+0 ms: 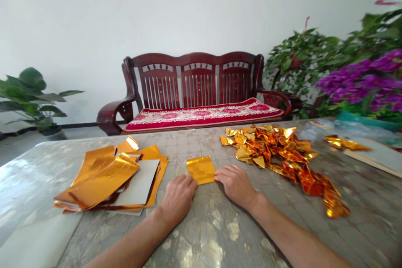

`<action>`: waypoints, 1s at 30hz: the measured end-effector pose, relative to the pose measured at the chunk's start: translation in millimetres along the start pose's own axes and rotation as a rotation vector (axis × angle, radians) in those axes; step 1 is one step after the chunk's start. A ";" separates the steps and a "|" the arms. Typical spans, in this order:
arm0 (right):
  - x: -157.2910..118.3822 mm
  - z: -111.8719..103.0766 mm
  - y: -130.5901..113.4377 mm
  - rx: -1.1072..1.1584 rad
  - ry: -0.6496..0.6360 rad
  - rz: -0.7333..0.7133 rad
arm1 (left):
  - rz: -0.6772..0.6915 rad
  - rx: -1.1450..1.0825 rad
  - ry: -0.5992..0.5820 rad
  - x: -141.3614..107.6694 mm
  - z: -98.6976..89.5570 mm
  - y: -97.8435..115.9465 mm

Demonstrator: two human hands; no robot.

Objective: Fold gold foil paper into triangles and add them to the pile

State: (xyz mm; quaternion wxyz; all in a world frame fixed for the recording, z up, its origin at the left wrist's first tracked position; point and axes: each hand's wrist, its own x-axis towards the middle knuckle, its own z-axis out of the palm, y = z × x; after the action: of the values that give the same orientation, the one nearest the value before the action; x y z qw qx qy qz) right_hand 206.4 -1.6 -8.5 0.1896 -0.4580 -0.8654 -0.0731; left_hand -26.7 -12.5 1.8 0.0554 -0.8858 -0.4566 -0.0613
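Observation:
A square of gold foil paper lies on the table between my hands, its upper edge slightly curled. My left hand is closed at the sheet's lower left corner, fingers bunched together. On the opposite side, my right hand pinches the sheet's right edge between thumb and fingers. To the left rests a loose stack of gold foil sheets, some showing a white back. A heap of folded gold foil pieces spreads to the right, trailing toward me.
The patterned table carries a pale sheet at its near left. A board and crumpled clear plastic lie at the right. Beyond stand a wooden bench, purple flowers and a potted plant.

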 end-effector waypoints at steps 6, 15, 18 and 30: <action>-1.6 3.3 5.1 0.023 0.022 -0.010 | -0.042 0.018 0.079 -0.7 -0.7 -1.1; -1.8 4.4 7.0 0.059 0.005 -0.024 | -0.136 0.046 0.166 5.7 2.2 -0.7; -1.3 3.7 5.8 0.059 -0.002 -0.025 | -0.143 0.045 0.151 8.0 2.7 -0.6; 1.2 3.4 2.6 0.027 0.002 -0.018 | -0.252 -0.255 0.161 11.4 2.3 -2.2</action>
State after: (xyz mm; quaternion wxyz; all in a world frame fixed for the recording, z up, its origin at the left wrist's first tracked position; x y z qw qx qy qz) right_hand 207.1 1.8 -11.3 0.1959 -0.4475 -0.8702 -0.0636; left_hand -21.9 -1.7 1.4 -0.0291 -0.8137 -0.5467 -0.1956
